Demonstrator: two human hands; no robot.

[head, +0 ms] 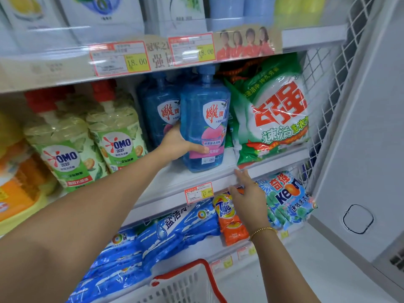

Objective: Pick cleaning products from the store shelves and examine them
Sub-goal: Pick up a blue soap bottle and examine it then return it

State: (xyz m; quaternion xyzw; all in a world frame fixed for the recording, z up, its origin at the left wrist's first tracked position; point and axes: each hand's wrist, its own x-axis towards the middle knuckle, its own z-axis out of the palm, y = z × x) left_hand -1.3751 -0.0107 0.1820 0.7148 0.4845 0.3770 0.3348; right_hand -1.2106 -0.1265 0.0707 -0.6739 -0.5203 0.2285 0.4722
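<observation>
A blue dish-soap bottle (203,119) with a pink label stands upright at the front of the middle shelf (218,176). My left hand (177,143) grips its lower left side, thumb across the label. A second identical blue bottle (157,106) stands just behind and left of it. My right hand (249,197) is open, its fingertips at the shelf's front edge, below the bottle and in front of an orange Tide bag (229,221).
Two green OMO bottles (118,136) stand to the left, a green-white detergent bag (275,119) to the right. Blue bags (166,232) and a Keon bag (286,197) fill the lower shelf. A red-rimmed basket (185,285) sits below. White wire side panel (328,84) at right.
</observation>
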